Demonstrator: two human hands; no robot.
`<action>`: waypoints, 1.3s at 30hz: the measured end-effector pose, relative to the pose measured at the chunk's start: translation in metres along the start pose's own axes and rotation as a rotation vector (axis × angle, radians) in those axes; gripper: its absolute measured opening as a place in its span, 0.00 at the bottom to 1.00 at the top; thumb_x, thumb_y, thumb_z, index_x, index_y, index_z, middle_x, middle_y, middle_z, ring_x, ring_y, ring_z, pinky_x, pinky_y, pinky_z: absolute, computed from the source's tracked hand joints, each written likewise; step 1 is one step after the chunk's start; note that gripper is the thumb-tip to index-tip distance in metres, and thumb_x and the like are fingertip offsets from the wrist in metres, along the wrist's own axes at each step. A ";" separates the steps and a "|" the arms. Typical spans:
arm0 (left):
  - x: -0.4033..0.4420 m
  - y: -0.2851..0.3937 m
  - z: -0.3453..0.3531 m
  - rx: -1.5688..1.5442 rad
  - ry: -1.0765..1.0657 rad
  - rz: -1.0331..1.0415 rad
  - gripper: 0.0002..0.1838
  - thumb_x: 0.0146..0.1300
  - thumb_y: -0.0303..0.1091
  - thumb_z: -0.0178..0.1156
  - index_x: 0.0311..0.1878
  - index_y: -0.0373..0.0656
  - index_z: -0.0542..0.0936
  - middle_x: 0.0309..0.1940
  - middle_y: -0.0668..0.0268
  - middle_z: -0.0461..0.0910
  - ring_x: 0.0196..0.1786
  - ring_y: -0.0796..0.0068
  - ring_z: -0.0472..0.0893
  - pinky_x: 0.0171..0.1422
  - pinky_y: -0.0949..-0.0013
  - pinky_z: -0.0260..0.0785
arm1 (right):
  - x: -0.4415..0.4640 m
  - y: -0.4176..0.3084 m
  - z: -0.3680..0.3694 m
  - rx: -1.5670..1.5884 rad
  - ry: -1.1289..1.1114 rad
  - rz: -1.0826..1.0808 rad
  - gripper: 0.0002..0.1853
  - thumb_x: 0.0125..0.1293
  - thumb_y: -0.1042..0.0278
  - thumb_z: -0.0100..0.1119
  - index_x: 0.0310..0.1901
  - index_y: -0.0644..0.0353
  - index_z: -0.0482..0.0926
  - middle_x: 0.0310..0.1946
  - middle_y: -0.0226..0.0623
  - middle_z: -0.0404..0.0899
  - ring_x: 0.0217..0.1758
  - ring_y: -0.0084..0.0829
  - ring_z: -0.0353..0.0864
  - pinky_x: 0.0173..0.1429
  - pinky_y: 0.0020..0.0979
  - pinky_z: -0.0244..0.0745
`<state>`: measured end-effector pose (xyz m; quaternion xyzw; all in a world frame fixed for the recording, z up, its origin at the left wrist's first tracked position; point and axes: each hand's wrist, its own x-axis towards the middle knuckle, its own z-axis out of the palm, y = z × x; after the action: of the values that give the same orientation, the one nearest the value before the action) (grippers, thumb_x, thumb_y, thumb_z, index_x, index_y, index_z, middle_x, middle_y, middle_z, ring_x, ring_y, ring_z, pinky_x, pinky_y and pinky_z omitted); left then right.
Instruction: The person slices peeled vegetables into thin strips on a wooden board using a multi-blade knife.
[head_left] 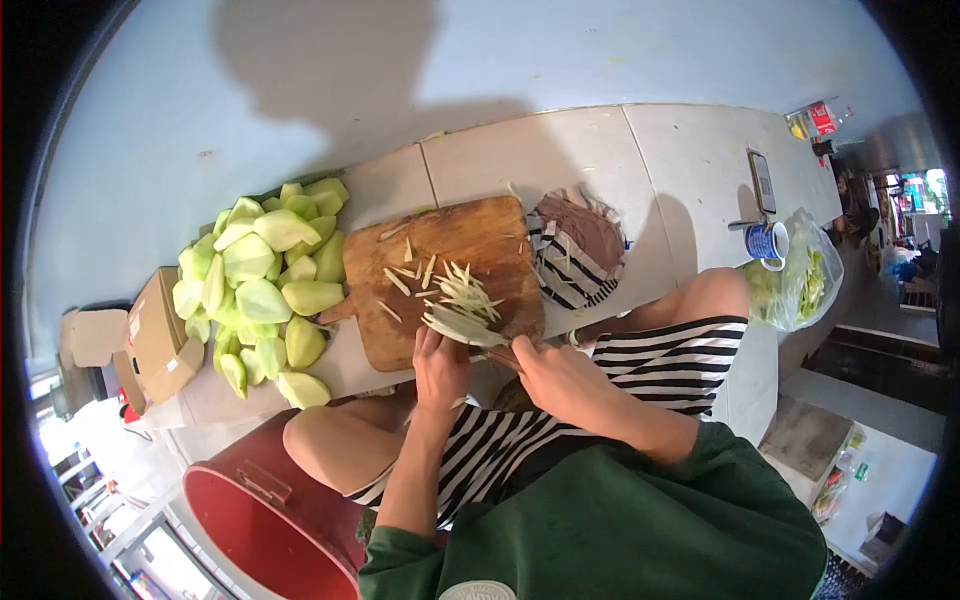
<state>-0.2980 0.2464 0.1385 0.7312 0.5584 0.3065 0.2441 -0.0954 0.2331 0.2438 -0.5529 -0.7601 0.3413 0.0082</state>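
A wooden cutting board (440, 240) lies in front of me on the tiled surface, with pale green strips (468, 288) scattered and heaped on it. My left hand (440, 365) is at the board's near edge, its fingers closed on a piece of peeled green fruit (460, 326). In my right hand (560, 380) is the handle of a knife (502, 356), held right beside that piece. Most of the blade is hidden. A big pile of peeled green fruit (262, 303), resembling green mangoes, sits left of the board.
A striped cloth (578, 250) lies right of the board. Farther right are a blue mug (766, 243), a phone (762, 182), a bottle (818, 120) and a plastic bag (808, 280) of greens. A cardboard box (160, 335) and a red bin (270, 500) stand at left.
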 end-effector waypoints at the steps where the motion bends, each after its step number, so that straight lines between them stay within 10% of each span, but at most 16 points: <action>1: 0.000 0.000 -0.001 -0.002 -0.002 -0.006 0.20 0.50 0.14 0.66 0.49 0.36 0.84 0.47 0.52 0.84 0.50 0.43 0.80 0.56 0.51 0.76 | -0.002 -0.002 -0.001 0.000 -0.007 0.001 0.13 0.70 0.70 0.59 0.47 0.67 0.68 0.23 0.54 0.83 0.29 0.56 0.87 0.30 0.50 0.83; 39: 0.000 -0.004 0.001 -0.011 0.103 0.032 0.15 0.53 0.16 0.66 0.45 0.38 0.87 0.44 0.54 0.85 0.48 0.46 0.82 0.53 0.52 0.78 | 0.005 0.004 0.021 0.135 0.003 0.003 0.14 0.69 0.73 0.61 0.46 0.69 0.65 0.23 0.59 0.80 0.30 0.62 0.84 0.31 0.54 0.79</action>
<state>-0.2993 0.2478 0.1351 0.7219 0.5567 0.3507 0.2143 -0.1016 0.2273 0.2240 -0.5526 -0.7346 0.3910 0.0460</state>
